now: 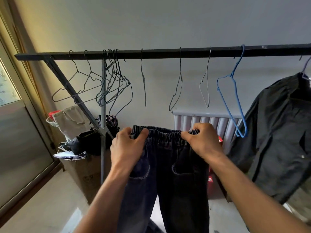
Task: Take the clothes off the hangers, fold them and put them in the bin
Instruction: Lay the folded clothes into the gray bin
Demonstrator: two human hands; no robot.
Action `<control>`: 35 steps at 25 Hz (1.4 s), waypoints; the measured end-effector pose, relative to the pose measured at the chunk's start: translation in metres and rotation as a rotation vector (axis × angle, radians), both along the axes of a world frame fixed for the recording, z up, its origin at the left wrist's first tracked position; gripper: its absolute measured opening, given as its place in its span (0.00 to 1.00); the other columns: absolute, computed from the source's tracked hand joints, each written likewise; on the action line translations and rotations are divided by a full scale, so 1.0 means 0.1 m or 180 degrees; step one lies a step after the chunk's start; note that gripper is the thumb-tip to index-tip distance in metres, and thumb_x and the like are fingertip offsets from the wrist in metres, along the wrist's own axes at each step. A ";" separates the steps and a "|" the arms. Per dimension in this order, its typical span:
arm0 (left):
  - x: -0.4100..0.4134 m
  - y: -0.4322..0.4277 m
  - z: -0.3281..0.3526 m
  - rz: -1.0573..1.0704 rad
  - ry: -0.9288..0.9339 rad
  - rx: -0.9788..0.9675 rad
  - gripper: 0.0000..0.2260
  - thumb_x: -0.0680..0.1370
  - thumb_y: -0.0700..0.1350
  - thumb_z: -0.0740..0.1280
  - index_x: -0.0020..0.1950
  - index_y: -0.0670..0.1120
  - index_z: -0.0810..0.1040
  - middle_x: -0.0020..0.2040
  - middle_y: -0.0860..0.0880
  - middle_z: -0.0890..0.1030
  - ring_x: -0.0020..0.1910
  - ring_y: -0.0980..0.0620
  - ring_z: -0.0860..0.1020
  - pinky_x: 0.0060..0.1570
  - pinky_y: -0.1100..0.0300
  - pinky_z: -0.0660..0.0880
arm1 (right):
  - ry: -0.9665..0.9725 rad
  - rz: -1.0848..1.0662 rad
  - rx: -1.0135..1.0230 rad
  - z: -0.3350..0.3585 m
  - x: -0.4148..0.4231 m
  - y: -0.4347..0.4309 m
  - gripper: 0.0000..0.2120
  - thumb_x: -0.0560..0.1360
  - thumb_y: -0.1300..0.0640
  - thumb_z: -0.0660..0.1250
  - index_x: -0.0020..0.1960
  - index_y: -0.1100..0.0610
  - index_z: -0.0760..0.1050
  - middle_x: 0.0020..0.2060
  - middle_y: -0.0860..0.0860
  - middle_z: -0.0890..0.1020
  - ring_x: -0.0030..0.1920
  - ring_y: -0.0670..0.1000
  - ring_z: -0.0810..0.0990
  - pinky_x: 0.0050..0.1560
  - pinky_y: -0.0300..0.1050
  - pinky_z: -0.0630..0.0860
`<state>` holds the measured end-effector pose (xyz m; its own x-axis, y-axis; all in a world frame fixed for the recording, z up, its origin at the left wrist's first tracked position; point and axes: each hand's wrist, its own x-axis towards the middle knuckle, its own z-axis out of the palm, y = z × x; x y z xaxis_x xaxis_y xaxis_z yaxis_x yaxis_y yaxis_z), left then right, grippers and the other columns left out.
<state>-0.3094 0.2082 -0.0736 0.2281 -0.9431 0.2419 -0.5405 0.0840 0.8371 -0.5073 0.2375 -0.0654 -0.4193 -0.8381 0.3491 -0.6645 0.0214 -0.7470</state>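
Now | left hand (127,148) pinches jeans (168,190) waistband | right hand (202,142) apparently grips it too

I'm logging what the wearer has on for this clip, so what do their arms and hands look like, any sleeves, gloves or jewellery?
The left forearm and right forearm are bare down to the picture's bottom edge: no sleeves show. The left hand and right hand wear no gloves, and no watch, bracelet or ring is visible from this side.

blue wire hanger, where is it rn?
Head view, right of centre: the blue wire hanger hangs empty on the black metal rail, between a bare grey wire hanger and the dark jacket at far right.
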 end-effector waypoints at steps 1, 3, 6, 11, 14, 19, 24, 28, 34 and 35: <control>-0.10 0.08 -0.01 0.0080 -0.0033 -0.0086 0.19 0.73 0.62 0.68 0.46 0.46 0.78 0.46 0.47 0.83 0.51 0.41 0.79 0.53 0.50 0.75 | -0.0044 -0.0073 -0.0104 -0.03 0.06 -0.01 0.18 0.69 0.56 0.71 0.28 0.58 0.65 0.22 0.50 0.67 0.25 0.49 0.65 0.26 0.44 0.60; -0.27 0.23 0.00 -0.0012 0.0060 -0.0298 0.16 0.75 0.60 0.67 0.44 0.47 0.73 0.43 0.48 0.82 0.50 0.40 0.78 0.48 0.51 0.72 | -0.0142 -0.0111 -0.0311 -0.06 0.16 -0.03 0.17 0.70 0.56 0.71 0.30 0.61 0.67 0.24 0.54 0.71 0.28 0.55 0.69 0.29 0.47 0.65; -0.45 0.37 0.00 -0.0400 0.0094 -0.0411 0.14 0.77 0.58 0.66 0.45 0.49 0.67 0.37 0.55 0.76 0.46 0.43 0.78 0.41 0.54 0.64 | -0.0245 0.0047 -0.0523 -0.07 0.29 -0.05 0.18 0.71 0.52 0.71 0.32 0.55 0.65 0.27 0.50 0.70 0.32 0.55 0.69 0.34 0.49 0.66; -0.48 0.39 0.08 -0.1097 0.0155 -0.0651 0.10 0.81 0.54 0.60 0.51 0.48 0.66 0.40 0.50 0.80 0.46 0.46 0.79 0.41 0.53 0.69 | -0.1049 0.0482 -0.0650 -0.01 0.40 0.04 0.15 0.76 0.47 0.68 0.54 0.56 0.69 0.45 0.47 0.76 0.43 0.39 0.74 0.41 0.29 0.71; -0.45 0.40 0.12 -0.1457 0.0414 -0.0688 0.14 0.80 0.63 0.54 0.49 0.54 0.70 0.38 0.50 0.80 0.42 0.49 0.80 0.44 0.50 0.77 | -0.1595 0.0905 -0.0549 0.06 0.40 0.11 0.29 0.71 0.36 0.65 0.63 0.53 0.67 0.52 0.49 0.79 0.51 0.44 0.79 0.55 0.44 0.78; -0.32 0.35 0.21 -0.2246 0.1201 -0.0263 0.26 0.76 0.67 0.50 0.55 0.53 0.80 0.39 0.50 0.79 0.37 0.50 0.80 0.39 0.46 0.83 | -0.1547 0.1079 -0.0416 0.10 0.33 0.10 0.33 0.68 0.48 0.76 0.68 0.47 0.64 0.56 0.50 0.78 0.51 0.40 0.80 0.50 0.37 0.79; 0.09 0.14 0.12 -0.1006 0.0282 -0.0825 0.32 0.66 0.56 0.78 0.67 0.54 0.70 0.57 0.54 0.72 0.55 0.58 0.73 0.55 0.60 0.73 | -0.2235 0.1357 -0.0466 0.19 0.25 0.05 0.23 0.74 0.61 0.71 0.66 0.50 0.69 0.48 0.53 0.83 0.41 0.47 0.85 0.38 0.39 0.80; 0.19 0.11 0.09 -0.1989 0.0989 0.0285 0.21 0.66 0.49 0.77 0.57 0.47 0.80 0.50 0.49 0.85 0.52 0.47 0.83 0.47 0.61 0.80 | -0.2406 0.1744 -0.0569 0.29 0.20 0.02 0.20 0.76 0.62 0.69 0.66 0.54 0.70 0.45 0.53 0.84 0.42 0.49 0.85 0.42 0.43 0.80; 0.12 0.14 0.14 -0.1929 0.1919 0.0381 0.09 0.72 0.41 0.72 0.51 0.42 0.81 0.42 0.45 0.86 0.39 0.50 0.84 0.39 0.60 0.79 | -0.2387 0.1889 -0.0311 0.15 0.10 -0.04 0.43 0.64 0.40 0.76 0.70 0.60 0.66 0.58 0.60 0.81 0.54 0.53 0.83 0.51 0.45 0.79; 0.11 0.15 0.14 -0.1830 0.1962 0.0376 0.07 0.73 0.40 0.71 0.51 0.42 0.81 0.41 0.45 0.86 0.37 0.50 0.84 0.37 0.60 0.79 | -0.2435 0.2087 -0.0044 0.06 0.07 -0.01 0.46 0.60 0.38 0.78 0.68 0.62 0.68 0.58 0.61 0.81 0.54 0.55 0.83 0.50 0.46 0.79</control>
<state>-0.2982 0.2232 -0.0597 -0.2355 -0.9639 0.1244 0.1148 0.0995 0.9884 -0.4998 0.2363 -0.0596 0.0076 -0.9817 0.1904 0.1162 -0.1882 -0.9752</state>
